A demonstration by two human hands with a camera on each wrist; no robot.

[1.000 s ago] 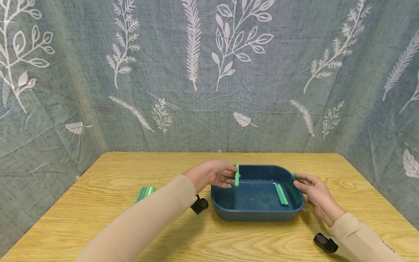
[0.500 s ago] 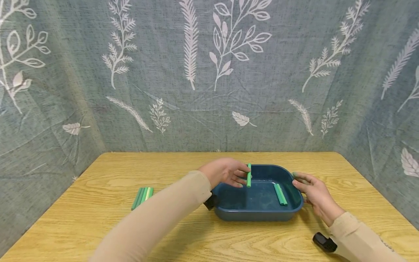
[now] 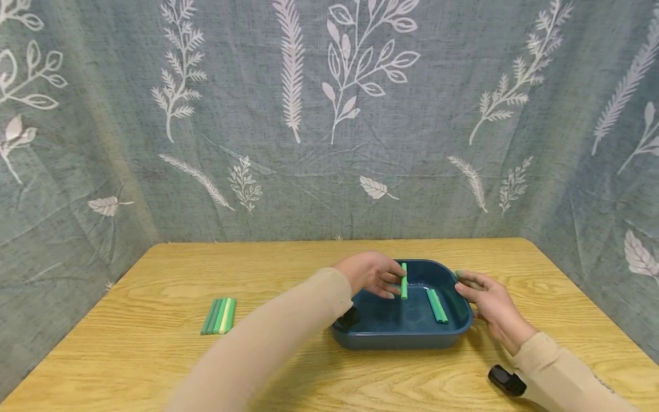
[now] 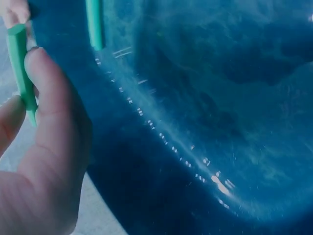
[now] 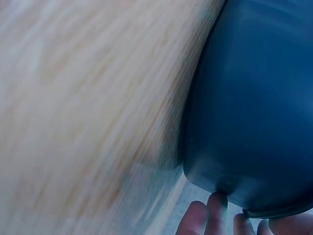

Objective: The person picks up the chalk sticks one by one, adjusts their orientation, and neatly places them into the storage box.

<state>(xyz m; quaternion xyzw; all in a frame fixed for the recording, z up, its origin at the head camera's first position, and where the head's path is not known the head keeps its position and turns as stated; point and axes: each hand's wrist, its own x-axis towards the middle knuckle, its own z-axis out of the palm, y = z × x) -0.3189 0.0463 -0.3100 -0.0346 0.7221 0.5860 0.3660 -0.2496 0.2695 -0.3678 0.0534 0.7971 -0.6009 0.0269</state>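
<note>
On the left, a flat row of green sticks [image 3: 218,316], with one that looks more yellow, is laid on the table [image 3: 128,320]. A second ago, part of this row was covered by the left sleeve [image 3: 278,326]; now the whole row can be seen, because the arm has been moved to the right. In the middle, one held stick [image 3: 404,290] is pinched by the fingertips of the left hand [image 3: 374,277]. It has been carried farther over the dark blue tub [image 3: 401,341] and a bit lower. It is now near what look like two loose sticks [image 3: 436,306], lying side by side on the tub's floor. So most of the trip seems to be done, but the held stick has not been let go. On the right, the end of the tub is held by the right hand [image 3: 489,303], just as before, with the thumb by the rim and fingertips touching the outer wall. Some parts are hard to see. The tub's back left corner is hidden by the left hand, and the black thing [image 3: 350,318] at that wrist is almost lost against the dark tub. In the left wrist view, a stick in the tub is cut off at the top. How hard the tub is being squeezed cannot be told, since most of the right hand is cut off in its wrist view.
</note>
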